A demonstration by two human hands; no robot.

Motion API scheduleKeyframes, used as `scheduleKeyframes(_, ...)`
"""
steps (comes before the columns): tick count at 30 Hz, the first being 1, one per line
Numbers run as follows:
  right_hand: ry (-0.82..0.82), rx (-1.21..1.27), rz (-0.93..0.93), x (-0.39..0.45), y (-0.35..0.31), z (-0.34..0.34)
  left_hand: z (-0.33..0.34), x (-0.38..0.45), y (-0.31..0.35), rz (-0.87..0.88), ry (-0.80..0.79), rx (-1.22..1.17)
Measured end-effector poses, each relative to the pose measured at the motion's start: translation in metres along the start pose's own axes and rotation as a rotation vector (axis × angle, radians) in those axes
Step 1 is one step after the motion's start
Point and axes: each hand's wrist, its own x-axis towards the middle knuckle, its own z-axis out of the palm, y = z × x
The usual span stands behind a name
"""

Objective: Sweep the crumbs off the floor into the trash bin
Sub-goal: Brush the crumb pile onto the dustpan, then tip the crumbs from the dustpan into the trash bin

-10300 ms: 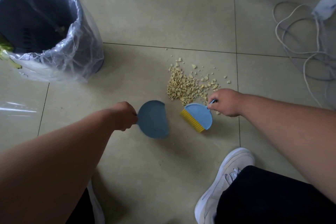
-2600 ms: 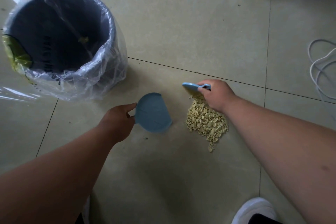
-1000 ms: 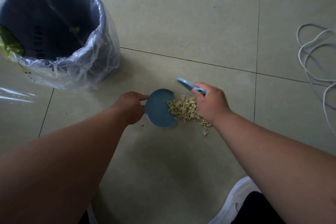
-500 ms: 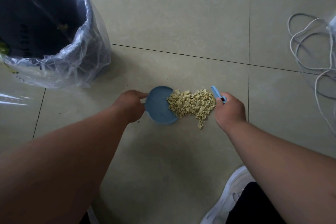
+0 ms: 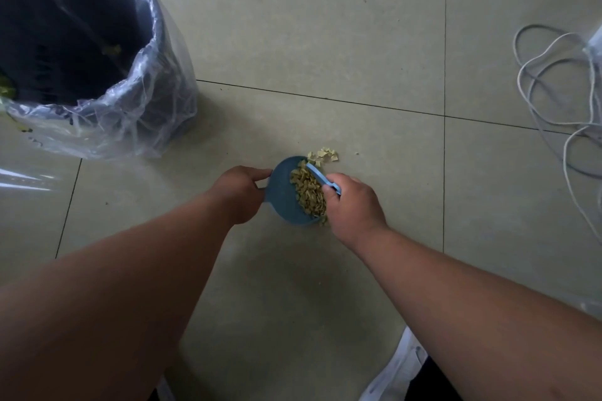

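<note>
My left hand (image 5: 241, 194) grips the handle of a small blue dustpan (image 5: 281, 198) lying flat on the floor tiles. My right hand (image 5: 353, 205) holds a small blue hand brush (image 5: 321, 177) pressed against the pan's open edge. Most of the yellowish crumbs (image 5: 309, 194) lie heaped on the dustpan. A few loose crumbs (image 5: 324, 155) rest on the floor just beyond the pan. The dark trash bin (image 5: 78, 42), lined with a clear plastic bag, stands at the upper left, about two pan-widths from the dustpan.
White cables (image 5: 553, 107) coil on the floor at the right edge. My white shoe (image 5: 397, 371) shows at the bottom right. A tile seam (image 5: 358, 104) runs across the floor behind the dustpan.
My right hand has pushed the brush leftward, moving the crumb pile from the floor onto the dustpan. A few crumbs were left behind beyond the pan. The left hand stayed put.
</note>
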Motion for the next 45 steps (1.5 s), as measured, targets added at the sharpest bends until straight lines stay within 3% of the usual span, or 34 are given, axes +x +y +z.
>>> scheduleKeyframes(12, 0.182, 0.280, 0.177, 0.030, -0.031, -0.057, -0.026, -0.023, -0.001, -0.029, -0.011, -0.241)
scheduleKeyframes(18, 0.249, 0.377, 0.153, 0.027, -0.055, -0.100, -0.049, -0.049, 0.019, 0.009, 0.016, -0.399)
scheduleKeyframes(28, 0.305, 0.552, 0.118, 0.015, -0.130, -0.171, -0.154, -0.098, 0.071, 0.061, -0.023, -0.457)
scheduleKeyframes(36, 0.229, 0.669, -0.001, 0.017, -0.229, -0.183, -0.270, -0.144, 0.083, 0.149, 0.024, -0.364)
scheduleKeyframes(45, -0.007, 0.755, -0.052, 0.031, -0.328, -0.112, -0.349, -0.165, 0.025, 0.003, 0.325, -0.373)
